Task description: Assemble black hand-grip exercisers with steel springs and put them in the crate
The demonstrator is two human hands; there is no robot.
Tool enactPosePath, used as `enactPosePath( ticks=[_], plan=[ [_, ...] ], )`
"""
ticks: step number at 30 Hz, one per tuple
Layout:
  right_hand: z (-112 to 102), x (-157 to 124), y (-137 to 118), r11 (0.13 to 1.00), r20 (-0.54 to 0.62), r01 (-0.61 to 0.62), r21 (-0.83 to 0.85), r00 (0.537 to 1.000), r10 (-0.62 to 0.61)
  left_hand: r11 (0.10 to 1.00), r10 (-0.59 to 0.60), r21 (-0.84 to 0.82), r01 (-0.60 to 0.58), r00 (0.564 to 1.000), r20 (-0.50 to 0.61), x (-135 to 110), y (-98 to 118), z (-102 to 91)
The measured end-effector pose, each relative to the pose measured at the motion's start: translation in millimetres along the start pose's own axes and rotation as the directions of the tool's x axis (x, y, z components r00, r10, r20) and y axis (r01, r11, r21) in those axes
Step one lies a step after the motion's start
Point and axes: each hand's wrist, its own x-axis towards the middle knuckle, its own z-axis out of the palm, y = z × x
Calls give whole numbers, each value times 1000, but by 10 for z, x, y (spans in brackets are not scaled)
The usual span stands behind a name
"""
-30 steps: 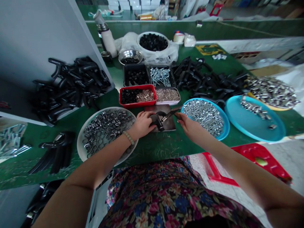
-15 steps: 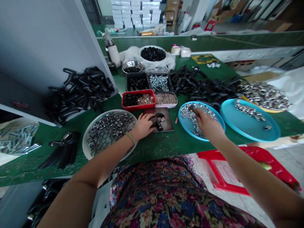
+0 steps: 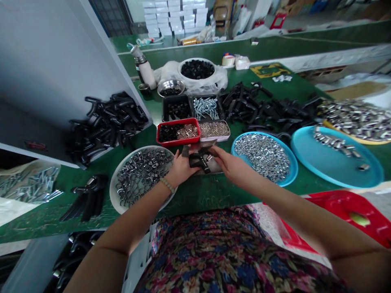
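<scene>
At the far left, past the bench's near-left corner, silver screws (image 3: 30, 185) lie on a pale sheet. On the green bench (image 3: 207, 195), near its left edge, sits a bunch of black spring hand grips (image 3: 88, 197), and more black grips (image 3: 106, 126) are heaped on the white shelf beside it. Next comes a wide grey basin (image 3: 116, 183) filled with metal rings (image 3: 142, 175), its rim just beside the left hand (image 3: 180, 169), which wears a beaded bracelet (image 3: 167, 185).

Near the bench's middle, a black grip part (image 3: 200, 160) sits between both hands, above a dark metal plate (image 3: 215, 167). The left hand's fingers (image 3: 183, 160) are curled together around its left end. The right hand (image 3: 233, 165) reaches in from the other side, its fingers (image 3: 218, 154) pressed together at the part's right end; whether they pinch it cannot be told. Behind the hands stands a red tray (image 3: 161, 134) of black pieces and small metal bits.

To the right, a blue plate (image 3: 295, 171) holds steel nuts (image 3: 262, 158), then a larger turquoise tray (image 3: 336, 175) carries a few metal sleeves (image 3: 334, 144), and a yellow-rimmed tray (image 3: 325, 124) is heaped with more sleeves (image 3: 357, 120) along the bench's right side.
</scene>
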Motion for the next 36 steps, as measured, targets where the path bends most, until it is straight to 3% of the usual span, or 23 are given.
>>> enactPosePath(
  ticks=[4,6,9,11,13,16,19,21,23,25,27,31,34,36],
  plan=[
    [30,77,60,985,103,-144,-94,983,154,1000,19,-9,-19,1000,13,10,12,-31],
    [-23,20,201,981,95,-169,-99,979,178,998,41,48,-43,998,50,10,39,-50],
    [-161,-200,565,949,-116,-271,-158,960,255,974,108,186,-132,985,135,-14,93,-54],
    [-237,-385,882,838,-251,-451,-306,888,386,958,147,213,-191,968,204,-29,131,-50],
    [-275,-521,1178,696,-300,-557,-453,830,469,964,171,157,-213,955,243,-19,176,-62],
    [-290,-479,1396,636,-330,-501,-587,865,377,991,109,-94,-91,973,206,62,263,-118],
    [-295,-51,1278,743,-320,-333,-581,932,169,932,-45,-331,146,954,295,155,331,-168],
    [-281,385,1116,830,-205,-176,-530,976,76,936,-138,-247,253,904,405,182,335,-197],
    [-236,826,986,825,-124,-119,-552,991,59,981,-168,-18,193,890,423,208,308,-252],
    [-165,1173,929,793,-67,-87,-603,996,59,984,-102,178,32,912,397,315,276,-334],
    [-87,1378,936,774,-23,-61,-630,998,60,963,-24,261,-72,938,346,566,260,-391],
    [-8,1452,1010,772,11,-33,-635,999,52,943,76,308,-122,984,158,1364,268,-254],
    [-26,1409,1069,788,-12,-62,-613,998,69,926,67,351,-136,977,200,1806,265,-11],
    [-32,1391,1109,808,-28,-75,-584,997,72,923,67,359,-141,975,210,1911,260,123]
  ],
)
